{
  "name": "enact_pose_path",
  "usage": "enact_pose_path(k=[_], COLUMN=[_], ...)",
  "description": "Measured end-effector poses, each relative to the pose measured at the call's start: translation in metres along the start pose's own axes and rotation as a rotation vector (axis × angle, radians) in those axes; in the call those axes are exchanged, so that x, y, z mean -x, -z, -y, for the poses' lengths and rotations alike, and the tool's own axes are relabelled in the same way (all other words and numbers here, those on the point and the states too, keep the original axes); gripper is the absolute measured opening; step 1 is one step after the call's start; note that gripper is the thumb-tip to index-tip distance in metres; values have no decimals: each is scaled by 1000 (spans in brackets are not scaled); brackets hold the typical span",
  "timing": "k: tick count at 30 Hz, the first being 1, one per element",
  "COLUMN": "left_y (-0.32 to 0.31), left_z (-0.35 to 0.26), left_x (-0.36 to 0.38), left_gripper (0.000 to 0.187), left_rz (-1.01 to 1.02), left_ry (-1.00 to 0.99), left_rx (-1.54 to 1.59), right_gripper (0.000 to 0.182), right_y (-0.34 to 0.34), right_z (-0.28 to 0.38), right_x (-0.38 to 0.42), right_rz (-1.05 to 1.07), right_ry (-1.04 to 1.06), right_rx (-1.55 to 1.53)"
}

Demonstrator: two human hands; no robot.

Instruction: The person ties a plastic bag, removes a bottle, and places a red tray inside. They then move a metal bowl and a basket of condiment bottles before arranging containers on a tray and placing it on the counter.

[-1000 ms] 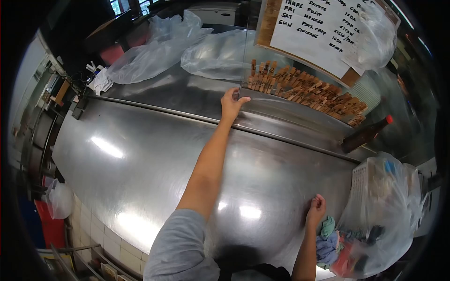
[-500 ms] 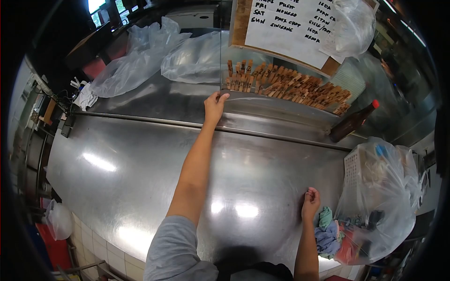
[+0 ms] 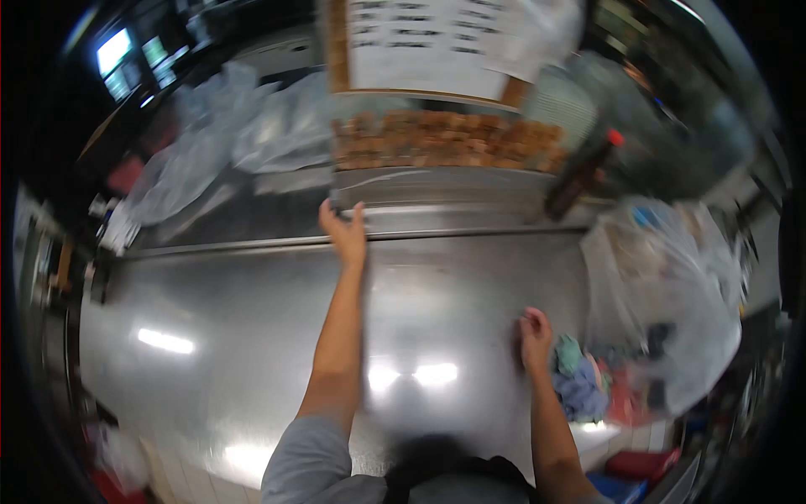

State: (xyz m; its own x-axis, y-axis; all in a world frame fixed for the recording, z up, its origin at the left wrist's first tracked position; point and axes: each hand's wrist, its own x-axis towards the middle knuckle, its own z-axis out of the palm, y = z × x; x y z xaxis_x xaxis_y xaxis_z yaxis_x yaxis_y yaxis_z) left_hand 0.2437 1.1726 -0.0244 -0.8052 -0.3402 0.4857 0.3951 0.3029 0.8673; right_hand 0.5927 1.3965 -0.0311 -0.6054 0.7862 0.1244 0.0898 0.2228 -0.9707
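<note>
My left hand [image 3: 345, 233] reaches to the ledge at the back of the steel counter [image 3: 243, 311], beside the lower left corner of a clear panel. Its thumb and fingers are spread, and nothing shows between them. Further right and nearer to me, my right hand [image 3: 536, 338] hovers low over the counter with its fingers curled in. Whatever it may hold is too small to make out. Crumpled cloths [image 3: 579, 382] lie just right of my right wrist. A row of wooden clothespins [image 3: 445, 141] lines the panel beyond my left hand.
A dark bottle with a red cap [image 3: 579, 181] leans at the back right. In front of it stands a basket in a large clear plastic bag [image 3: 663, 294]. More plastic bags [image 3: 197, 143] lie at the back left. A handwritten sheet [image 3: 428, 46] hangs above the clothespins.
The camera view has turned and blurred, so the counter items appear shifted left. My left hand's fingers have spread apart near the panel's corner. My right hand stays curled over the counter.
</note>
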Motion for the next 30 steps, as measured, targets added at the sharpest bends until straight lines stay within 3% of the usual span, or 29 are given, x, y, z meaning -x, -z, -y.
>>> enact_pose_path(k=[1,5,7,8,10,11,13,14,16,18,20,21,23,25,28,30], left_y=[9,44,66,72,79,81,82,76,63,58,47,39,29,24,25,20], left_z=[-15,-53,-123,-148,-185,-194,-205,-206,-200,-231,-254,-259,-276,-300,-314,-321], left_x=[19,125,171,188,214,221,227,235,250,280,316,335,365,389,432,449], left_gripper=[58,50,55,55,47,47,38,38,32,41,47,57,67,80,79,76], left_rz=[16,491,660,705,698,718,1339,1357,1436,1461,1433,1442,1451,1616,1443,1437], left_ry=[-6,227,-17,-33,-447,-465,437,422,102,-75,-435,-505,-571,-618,-694,-678], left_rx=[19,147,195,227,-63,-36,231,228,167,169,251,201,136,-115,-272,-414], right_gripper=[20,23,30,30,34,34,30,30,27,26,26,25,24,18,21,19], right_y=[4,31,50,57,75,91,128,148,188,218,233,241,252,261,279,292], right_z=[9,34,42,54,83,90,96,93,84,77,78,77,69,63,46,39], right_x=[9,73,110,121,141,149,162,167,176,184,193,196,204,209,208,204], right_rz=[2,-10,122,66,-50,-87,-88,-109,-147,-205,-244,-289,-264,-172,-79,-9], right_ry=[-3,-43,-194,-201,126,126,45,43,26,-40,-74,-96,-110,-64,-87,-118], right_rx=[-3,84,140,141,166,171,93,86,282,266,240,224,211,207,141,109])
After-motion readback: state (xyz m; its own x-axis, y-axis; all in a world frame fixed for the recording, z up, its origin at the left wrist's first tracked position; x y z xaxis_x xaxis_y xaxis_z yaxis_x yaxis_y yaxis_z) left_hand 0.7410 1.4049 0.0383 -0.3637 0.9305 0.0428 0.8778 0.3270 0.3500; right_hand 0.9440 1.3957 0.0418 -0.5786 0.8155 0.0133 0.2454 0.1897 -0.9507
